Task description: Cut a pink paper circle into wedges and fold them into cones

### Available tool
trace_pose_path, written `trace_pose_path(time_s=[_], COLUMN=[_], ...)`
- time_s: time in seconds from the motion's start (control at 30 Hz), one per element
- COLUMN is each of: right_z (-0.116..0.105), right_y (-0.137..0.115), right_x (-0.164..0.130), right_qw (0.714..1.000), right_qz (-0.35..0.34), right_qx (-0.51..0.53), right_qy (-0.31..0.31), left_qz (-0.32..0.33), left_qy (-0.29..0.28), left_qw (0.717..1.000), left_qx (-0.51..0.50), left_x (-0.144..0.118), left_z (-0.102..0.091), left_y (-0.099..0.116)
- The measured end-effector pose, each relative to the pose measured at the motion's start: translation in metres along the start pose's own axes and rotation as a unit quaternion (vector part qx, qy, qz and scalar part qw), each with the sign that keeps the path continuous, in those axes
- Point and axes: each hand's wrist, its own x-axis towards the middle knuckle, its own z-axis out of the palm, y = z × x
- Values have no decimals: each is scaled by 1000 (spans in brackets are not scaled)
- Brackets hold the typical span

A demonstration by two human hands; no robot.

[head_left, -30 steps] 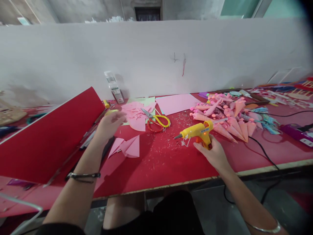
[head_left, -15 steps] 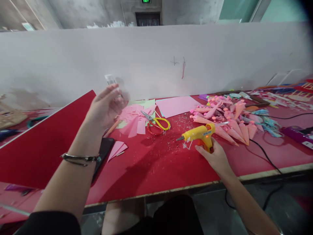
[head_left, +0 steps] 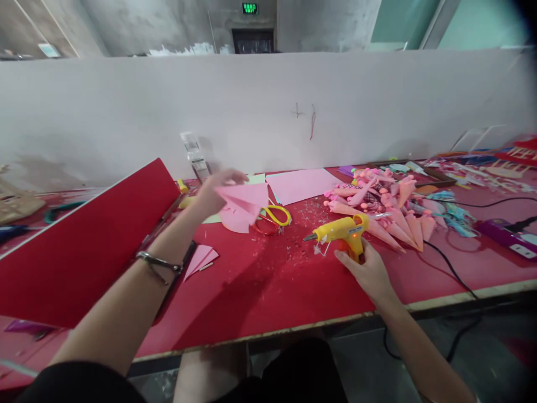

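My left hand [head_left: 220, 187] is over the back of the table, its fingers partly blurred, gripping a folded pink paper piece [head_left: 249, 197]. That paper covers the blades of the scissors [head_left: 280, 215], whose yellow and red handles show beside it. My right hand [head_left: 369, 274] is wrapped around the handle of a yellow hot glue gun [head_left: 338, 229]. Its nozzle points left above the red tabletop, and a small orange light glows on its side. Nearer my left forearm lie a few pink paper pieces [head_left: 200, 260] and a short pale stick [head_left: 206, 266].
Right of the glue gun lies a heap of pink paper cones [head_left: 403, 207]. Pink sheets [head_left: 302, 184] lie towards the wall, near a clear bottle [head_left: 197, 159]. A red board [head_left: 92, 240] leans at left. A purple power strip [head_left: 509, 238] and black cable [head_left: 451, 266] are at right.
My left hand has come down and to the right from its raised position and now has a pink paper piece. The bottle has come into fuller view. My right hand stays with the glue gun.
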Motion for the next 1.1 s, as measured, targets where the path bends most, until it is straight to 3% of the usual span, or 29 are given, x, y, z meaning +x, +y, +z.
trace_pose_path(time_s=[0.03, 0.13, 0.23, 0.37, 0.47, 0.63, 0.73, 0.9, 1.0, 1.1], right_z=[0, 0, 0, 0, 1, 1, 0, 0, 0, 1], right_y=[0, 1, 0, 0, 1, 3, 3, 6, 7, 7], right_x=[0, 0, 0, 0, 0, 1, 1, 1, 2, 2], right_qw=[1000, 1000, 1000, 1000, 1000, 1000, 1000, 1000, 1000, 1000], right_qz=[1, 3, 5, -3, 0, -1, -1, 0, 1, 4], right_qx=[1, 11, 12, 13, 16, 15, 15, 18, 21, 15], right_qy=[-2, -4, 1, 4, 5, 3, 7, 13, 10, 20], left_qz=[-1, 9, -30, -49, -55, -59, -37, -86, -75, -54], left_qy=[-20, 55, -51, -51, -72, -49, -4, -94, -101, -98], left_qw=[1000, 995, 998, 996, 990, 976, 951, 929, 950, 990], left_qx=[-1, -79, -37, -54, -105, -206, -308, -347, -285, -81], left_x=[0, 1, 4, 5, 2, -1, -5, -29, -47, -60], left_z=[2, 7, 9, 12, 12, 6, 3, 2, -2, -10], left_y=[-8, -25, -34, -40, -40, -32, -26, -18, -22, -37])
